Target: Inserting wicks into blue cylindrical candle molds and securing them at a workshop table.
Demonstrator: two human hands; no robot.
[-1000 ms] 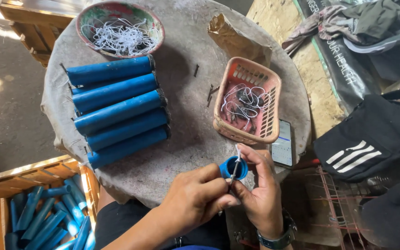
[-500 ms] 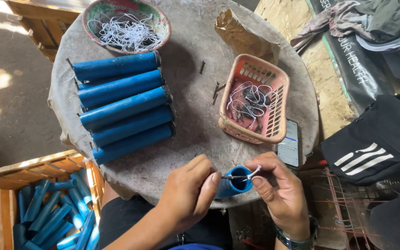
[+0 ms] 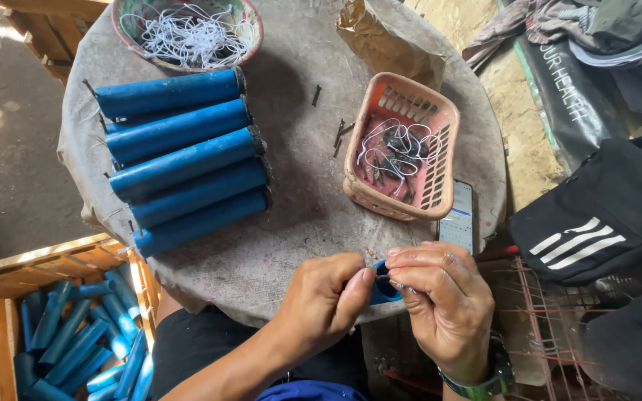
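both hands [image 3: 388,297] pinching blue tube [image 3: 383,288] | pink basket [image 3: 440,119]: white strings | bowl [image 3: 250,22]: white strings

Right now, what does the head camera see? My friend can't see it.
Two hands, left hand and right hand, pinch a small blue tube at a round table's edge. Long blue tubes and a pink basket sit behind.

A phone [image 3: 458,216] lies at the right edge of the round table, just beside the pink basket [image 3: 403,145], its lit screen pale with small coloured marks. A crumpled brown paper bag [image 3: 384,41] sits at the table's far edge. Off the table, at the right, a dark sheet [image 3: 570,82] carries white lettering.
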